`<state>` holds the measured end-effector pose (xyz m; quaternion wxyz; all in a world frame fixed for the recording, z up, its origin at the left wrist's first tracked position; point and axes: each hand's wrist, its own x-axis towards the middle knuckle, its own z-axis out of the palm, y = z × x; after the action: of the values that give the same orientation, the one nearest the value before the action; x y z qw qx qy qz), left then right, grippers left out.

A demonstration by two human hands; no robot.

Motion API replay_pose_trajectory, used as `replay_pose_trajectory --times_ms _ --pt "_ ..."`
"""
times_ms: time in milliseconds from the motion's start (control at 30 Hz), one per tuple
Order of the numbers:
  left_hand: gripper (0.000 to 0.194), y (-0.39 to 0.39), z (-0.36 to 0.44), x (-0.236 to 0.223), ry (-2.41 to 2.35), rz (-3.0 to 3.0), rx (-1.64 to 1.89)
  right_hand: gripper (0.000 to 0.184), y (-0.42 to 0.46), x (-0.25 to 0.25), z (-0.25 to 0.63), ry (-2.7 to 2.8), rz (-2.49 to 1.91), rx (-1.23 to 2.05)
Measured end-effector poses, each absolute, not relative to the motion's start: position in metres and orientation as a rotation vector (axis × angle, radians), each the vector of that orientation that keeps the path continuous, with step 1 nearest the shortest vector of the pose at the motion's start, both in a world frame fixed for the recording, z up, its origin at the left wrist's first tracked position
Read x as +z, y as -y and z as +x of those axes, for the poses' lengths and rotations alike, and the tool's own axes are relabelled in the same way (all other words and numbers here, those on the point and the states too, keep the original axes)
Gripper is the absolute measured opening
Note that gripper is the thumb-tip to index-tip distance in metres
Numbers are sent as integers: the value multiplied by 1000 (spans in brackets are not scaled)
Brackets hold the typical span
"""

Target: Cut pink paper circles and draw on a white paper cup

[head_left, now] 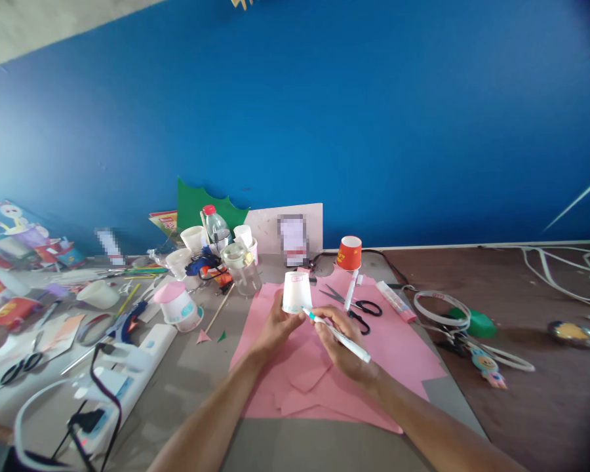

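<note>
A white paper cup (297,290) stands bottom up over pink paper sheets (305,387), with a small pink rectangle drawn high on its side and light blue marks along its lower rim. My left hand (275,328) grips the cup from the left, fingers partly behind it. In my right hand (344,341) is a white marker (347,342) with a teal band, its tip at the cup's lower edge. Just right of the cup lie black-handled scissors (361,311) and another white marker (351,292). A red paper cup (349,252) is behind them.
At the left, a decorated cup with a pink top (176,306) stands near a white power strip (137,373) with plugged-in cords. A glass jar (243,269) and a red-capped bottle (216,226) are behind. A glue stick (396,301) and white cable (442,308) lie right.
</note>
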<state>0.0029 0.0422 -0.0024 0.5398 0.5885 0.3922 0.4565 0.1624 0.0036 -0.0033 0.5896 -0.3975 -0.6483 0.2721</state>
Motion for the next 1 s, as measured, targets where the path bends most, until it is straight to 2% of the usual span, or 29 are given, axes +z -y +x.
replay_pose_trajectory --times_ms 1000 --pt "66 -41 4 1 -916 1393 1114 11 -5 -5 163 1517 -887 613"
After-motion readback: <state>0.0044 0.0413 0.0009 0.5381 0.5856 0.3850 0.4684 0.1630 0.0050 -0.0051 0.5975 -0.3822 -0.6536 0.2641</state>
